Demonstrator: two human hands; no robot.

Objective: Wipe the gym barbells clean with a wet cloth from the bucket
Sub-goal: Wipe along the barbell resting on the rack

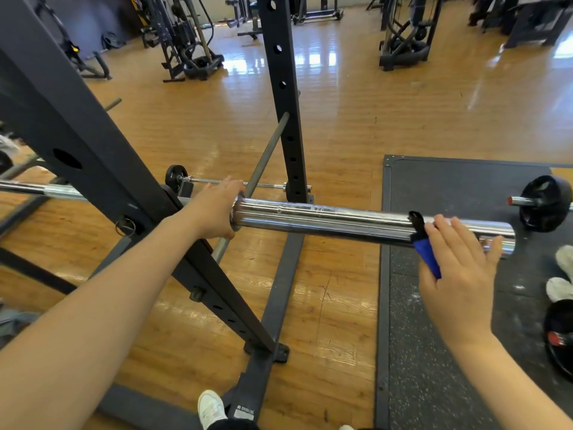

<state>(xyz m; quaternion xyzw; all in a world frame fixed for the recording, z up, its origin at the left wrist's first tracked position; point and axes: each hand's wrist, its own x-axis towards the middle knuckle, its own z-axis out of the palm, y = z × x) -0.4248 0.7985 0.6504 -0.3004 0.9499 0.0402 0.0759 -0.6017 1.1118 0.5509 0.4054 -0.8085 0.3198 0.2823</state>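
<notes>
Left hand (217, 209) wrapped on barbell (341, 220); right hand (459, 274) flat, blue cloth (426, 254) beneath.

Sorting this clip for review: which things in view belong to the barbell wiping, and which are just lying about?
Part of the job:
- barbell sleeve, chrome, resting in the rack
- blue cloth, pressed to the sleeve under the right hand
- left hand, at the sleeve's inner collar

Lying about:
- second barbell on the floor behind
- black weight plate on the rubber mat
- distant gym machines

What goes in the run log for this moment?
phase: wiping sleeve | left hand: grips barbell at collar | right hand: presses blue cloth on sleeve near end | bucket: not in view
</notes>
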